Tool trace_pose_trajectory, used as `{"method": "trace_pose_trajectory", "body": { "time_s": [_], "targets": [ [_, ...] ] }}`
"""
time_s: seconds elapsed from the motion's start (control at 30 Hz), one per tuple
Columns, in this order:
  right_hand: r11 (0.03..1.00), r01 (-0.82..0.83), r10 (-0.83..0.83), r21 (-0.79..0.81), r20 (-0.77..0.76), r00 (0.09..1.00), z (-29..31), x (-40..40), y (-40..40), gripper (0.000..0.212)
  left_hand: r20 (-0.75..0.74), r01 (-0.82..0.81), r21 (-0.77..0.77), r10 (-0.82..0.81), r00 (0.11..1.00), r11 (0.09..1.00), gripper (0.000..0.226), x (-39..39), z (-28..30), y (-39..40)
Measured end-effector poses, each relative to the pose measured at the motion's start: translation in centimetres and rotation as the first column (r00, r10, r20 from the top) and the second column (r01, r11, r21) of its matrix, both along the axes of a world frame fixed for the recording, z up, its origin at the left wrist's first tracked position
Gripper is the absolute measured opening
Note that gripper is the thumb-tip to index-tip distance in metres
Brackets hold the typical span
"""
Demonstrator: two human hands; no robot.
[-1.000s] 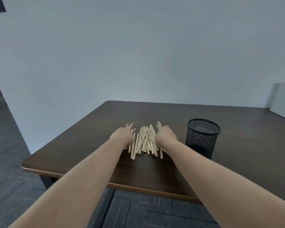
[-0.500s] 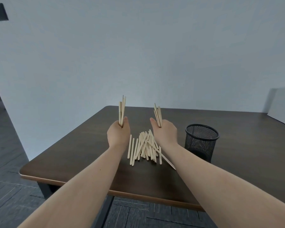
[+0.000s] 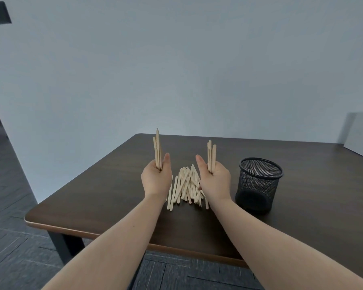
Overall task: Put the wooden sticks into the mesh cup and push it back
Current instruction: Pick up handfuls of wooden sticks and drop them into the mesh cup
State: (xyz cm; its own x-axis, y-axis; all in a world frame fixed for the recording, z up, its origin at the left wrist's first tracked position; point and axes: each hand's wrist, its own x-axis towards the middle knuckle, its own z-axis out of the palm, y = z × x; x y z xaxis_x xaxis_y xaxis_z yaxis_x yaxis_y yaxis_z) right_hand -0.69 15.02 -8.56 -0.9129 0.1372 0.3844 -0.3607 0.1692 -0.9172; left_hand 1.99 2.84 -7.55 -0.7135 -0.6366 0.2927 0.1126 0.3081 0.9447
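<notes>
each grip closed on pale flat wooden sticks (image 3: pixel 184 185) — left hand (image 3: pixel 156 178), right hand (image 3: pixel 214 181) — black mesh cup (image 3: pixel 258 185) empty.

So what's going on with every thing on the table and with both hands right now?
left hand: raised, closed on a small bunch of sticks standing upright.
right hand: raised, closed on another bunch of sticks, also upright.
pile of sticks: lying loose on the table, between the hands.
mesh cup: upright, to the right of the pile, with no sticks seen in it.
</notes>
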Motion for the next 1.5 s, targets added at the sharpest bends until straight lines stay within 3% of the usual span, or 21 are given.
{"method": "trace_pose_trajectory", "body": {
  "time_s": [0.17, 0.27, 0.77, 1.0, 1.2, 1.5],
  "targets": [
    [0.998, -0.049, 0.050, -0.045, 0.028, 0.998, 0.4, -0.3, 0.1, 0.046, -0.008, -0.023, -0.059, 0.022, 1.000, 0.998, 0.047, 0.1, 0.2, 0.3],
    [1.000, -0.029, 0.029, 0.008, -0.006, 1.000, 0.7, -0.6, -0.2, 0.043, -0.030, -0.030, -0.061, 0.028, 0.999, 0.998, 0.049, -0.3, 0.9, 0.3],
    [0.997, -0.032, 0.035, 0.074, -0.033, 0.999, 2.4, -0.1, -0.7, 0.051, -0.022, 0.071, -0.020, -0.072, 0.997, 0.997, 0.055, -0.6, 2.8, 1.4],
    [0.999, -0.001, 0.007, 0.050, -0.109, 0.994, 8.3, -1.3, 1.5, 0.050, -0.086, 0.230, 0.019, -0.228, 0.970, 0.973, 0.046, -2.2, 8.8, 4.3],
    [1.000, 0.022, -0.022, -0.002, -0.106, 0.994, 12.2, -3.4, 6.9, 0.049, -0.112, 0.449, 0.083, -0.439, 0.891, 0.890, 0.040, -4.1, 12.8, 10.1],
    [0.998, 0.051, -0.050, -0.026, 0.024, 0.998, 10.3, -4.6, 13.2, 0.047, -0.036, 0.526, 0.102, -0.525, 0.850, 0.844, 0.038, -5.8, 11.0, 16.8]
  ]
}}
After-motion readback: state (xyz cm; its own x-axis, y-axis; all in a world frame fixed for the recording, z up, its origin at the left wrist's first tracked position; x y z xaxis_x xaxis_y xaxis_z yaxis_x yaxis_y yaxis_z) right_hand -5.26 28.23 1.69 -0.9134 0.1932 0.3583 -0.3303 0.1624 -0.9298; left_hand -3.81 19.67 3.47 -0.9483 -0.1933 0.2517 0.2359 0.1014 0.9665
